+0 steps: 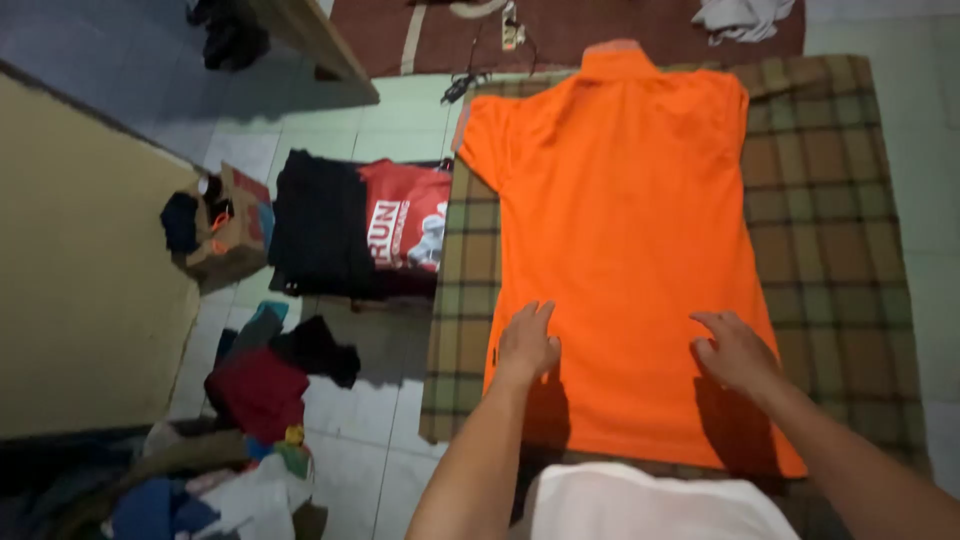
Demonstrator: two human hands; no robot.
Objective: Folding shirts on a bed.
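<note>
On a plaid blanket (840,200) spread over the tiled floor (330,130), an orange polo shirt (620,220) lies flat, back up, while the left hand (527,342) and right hand (735,350), fingers spread and holding nothing, press its lower part smooth beside folded clothes (350,225).

Bottom hem of the orange shirt (620,220), just behind the left hand (527,345), is being covered by the person's white-clad torso. The right forearm, trailing back from the right hand (735,352), is running off the lower right corner. Far ahead of both hands, a white cloth (742,15) is being cropped by the top edge. Well left of the left hand, the clothes pile (200,490) is lying too dark to separate.
</note>
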